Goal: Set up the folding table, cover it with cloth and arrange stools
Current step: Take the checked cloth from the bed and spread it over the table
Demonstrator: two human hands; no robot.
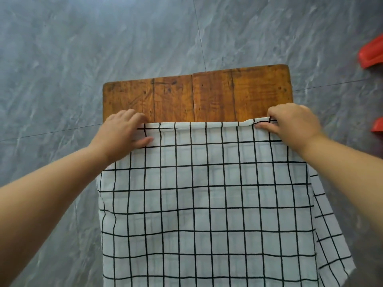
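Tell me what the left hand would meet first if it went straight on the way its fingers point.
Likely only the bare table top: the left hand, pinching the cloth edge, points across it; nothing else stands there.

A worn orange-brown wooden table [207, 94], its planks scratched and split by dark seams, stands on a grey marbled tile floor [83, 48] with thin joints. A white cloth with a black grid [207, 204] lies flat on the table. Its far edge runs straight from the fingers [134, 116] of the left hand [122, 131] to the fingers [267, 126] of the right hand [294, 123], which pinch it. Beyond the fingers a strip of wood is bare. Nearer than the right fingers the cloth hangs past the table's side. Well right of them, two red plastic shapes [372, 56] sit on the floor, cut off by the frame.
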